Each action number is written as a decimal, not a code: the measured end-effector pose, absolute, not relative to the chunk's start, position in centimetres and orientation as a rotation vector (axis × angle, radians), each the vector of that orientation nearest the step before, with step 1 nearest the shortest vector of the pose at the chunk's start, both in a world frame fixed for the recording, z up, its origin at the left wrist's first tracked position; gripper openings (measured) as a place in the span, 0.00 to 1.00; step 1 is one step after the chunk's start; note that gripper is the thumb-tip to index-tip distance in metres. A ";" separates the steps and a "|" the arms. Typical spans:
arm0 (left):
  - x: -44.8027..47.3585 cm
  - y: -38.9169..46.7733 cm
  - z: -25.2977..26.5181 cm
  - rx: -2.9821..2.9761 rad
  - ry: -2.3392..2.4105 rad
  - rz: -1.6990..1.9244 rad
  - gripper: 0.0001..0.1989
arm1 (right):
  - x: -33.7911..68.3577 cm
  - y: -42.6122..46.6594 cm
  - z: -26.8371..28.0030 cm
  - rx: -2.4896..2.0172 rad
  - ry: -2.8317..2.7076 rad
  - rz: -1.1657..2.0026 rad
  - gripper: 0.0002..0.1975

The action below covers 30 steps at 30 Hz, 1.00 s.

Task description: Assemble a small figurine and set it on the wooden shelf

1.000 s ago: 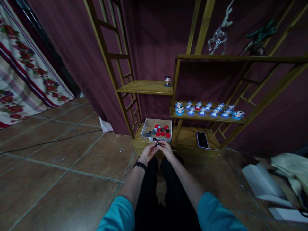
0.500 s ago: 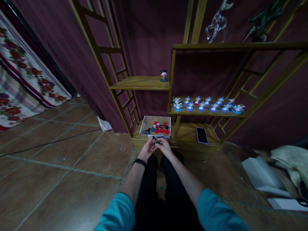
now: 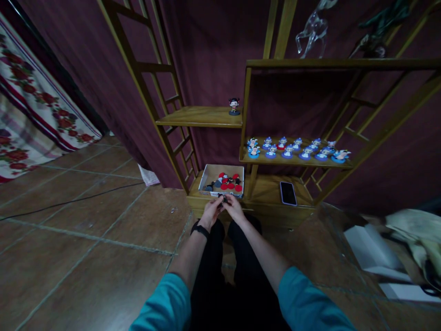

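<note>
Between my fingertips is a small dark figurine, mostly covered by the fingers. My left hand grips it from the left and my right hand from the right, both closed on it in front of my knees. Just beyond them a shallow cardboard box sits on the low shelf, with several figurines on red and grey round bases lying in it. Above and to the right of the box, one figurine with black hair buns stands upright on a grey base.
Blue and purple figurines stand in two rows on the middle right shelf. A phone lies below them. Higher up is a clear horse figure. White box pieces lie on the floor at right; a cable crosses the left.
My hands have stayed at the box's front edge, and the figurine between them appears slightly turned. The whole view has shifted a little.
</note>
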<state>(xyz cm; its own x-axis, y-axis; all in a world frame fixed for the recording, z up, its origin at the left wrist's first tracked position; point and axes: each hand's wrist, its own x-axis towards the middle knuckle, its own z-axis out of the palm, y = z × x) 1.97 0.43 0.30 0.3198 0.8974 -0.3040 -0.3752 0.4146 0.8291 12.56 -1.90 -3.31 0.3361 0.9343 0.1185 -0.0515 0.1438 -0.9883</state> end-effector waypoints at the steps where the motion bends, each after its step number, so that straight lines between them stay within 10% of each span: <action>1: 2.1 0.3 0.2 0.766 0.873 0.949 0.14 | 12.6 -2.0 -3.2 -1.210 -0.981 0.880 0.20; 30: 3.0 0.4 -1.6 0.713 0.967 1.219 0.10 | 13.7 -1.7 -2.9 -1.577 -1.227 0.483 0.11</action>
<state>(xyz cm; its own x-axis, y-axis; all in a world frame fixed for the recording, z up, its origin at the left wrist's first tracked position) 3.04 0.41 -1.57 0.0572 0.9735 -0.2212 -0.4371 0.2236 0.8712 13.67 -1.75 -2.94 0.3965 0.8794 0.2636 0.4638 0.0559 -0.8842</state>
